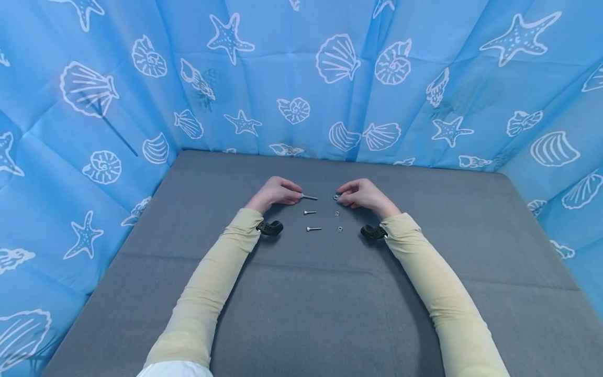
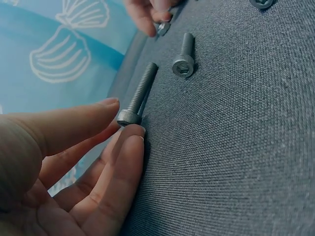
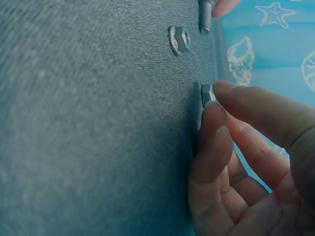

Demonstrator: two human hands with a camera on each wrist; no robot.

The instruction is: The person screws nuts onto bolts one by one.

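Observation:
At the far middle of the grey table, my left hand (image 1: pixel 276 192) pinches the head of a long socket head bolt (image 2: pixel 142 88) between thumb and fingertips. The bolt's threaded end points right, close to the cloth. Across from it, my right hand (image 1: pixel 364 194) holds a small flange nut (image 3: pixel 207 94) between thumb and fingertips, its edge at the cloth. Nearer me lie a shorter bolt (image 1: pixel 310 212) and another bolt (image 1: pixel 314 229), heads to the left. Beside them, to the right, lie a second nut (image 1: pixel 336 213) and a third nut (image 1: pixel 340 229).
Grey cloth covers the table (image 1: pixel 301 314). A blue curtain (image 1: pixel 292 78) with white shells and starfish hangs behind the far edge and along both sides. A black wrist device (image 1: pixel 270 228) is on the left wrist, and another black device (image 1: pixel 373 232) on the right.

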